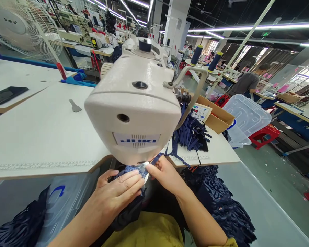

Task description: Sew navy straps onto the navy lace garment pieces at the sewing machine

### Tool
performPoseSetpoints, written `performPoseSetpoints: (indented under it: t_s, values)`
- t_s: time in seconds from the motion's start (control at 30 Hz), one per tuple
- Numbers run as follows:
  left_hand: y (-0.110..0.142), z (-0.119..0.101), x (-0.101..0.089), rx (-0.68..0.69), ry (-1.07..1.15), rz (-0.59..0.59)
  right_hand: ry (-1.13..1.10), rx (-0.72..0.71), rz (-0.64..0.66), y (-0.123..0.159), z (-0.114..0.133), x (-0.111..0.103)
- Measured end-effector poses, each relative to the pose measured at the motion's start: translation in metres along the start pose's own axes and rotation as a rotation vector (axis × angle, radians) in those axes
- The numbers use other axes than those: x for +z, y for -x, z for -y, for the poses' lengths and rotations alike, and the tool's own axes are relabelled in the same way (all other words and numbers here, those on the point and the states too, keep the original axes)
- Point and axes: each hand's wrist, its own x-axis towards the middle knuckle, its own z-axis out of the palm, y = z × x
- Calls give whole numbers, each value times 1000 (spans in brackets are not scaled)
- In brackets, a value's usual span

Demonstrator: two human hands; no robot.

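Note:
The white sewing machine head (132, 106) fills the middle of the view. Under its needle area lies a navy lace piece (130, 168), lit by the machine's lamp. My left hand (121, 190) rests on this lace with its fingers stretched out flat and its thumb apart. Dark cloth hangs below that hand. Between the thumb and fingers of my right hand (164, 171) is a narrow navy strap (156, 159), which runs up beside the machine head. The needle and the strap's lower end are hidden.
A bundle of navy straps (192, 132) lies right of the machine, by a control panel (201, 112) and cardboard box (213, 115). Navy lace pieces (221, 206) are piled at lower right. A phone (9, 95) and small metal piece (74, 106) lie left. Another person (247, 82) sits beyond.

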Motion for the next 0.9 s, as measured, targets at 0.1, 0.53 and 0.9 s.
performPoseSetpoints:
  t_s: [0.1,0.53,0.9]
  values:
    - [-15,-8,-10,-6,-23,-34,0,-21,-45,-13,5,-4]
    - [-25,-44,-2,-318,-173,-75,427,-213,-105,-47,17,5]
    - [-26,-46,9,-333,-170,-167,488,-274,-116,-49,14,4]
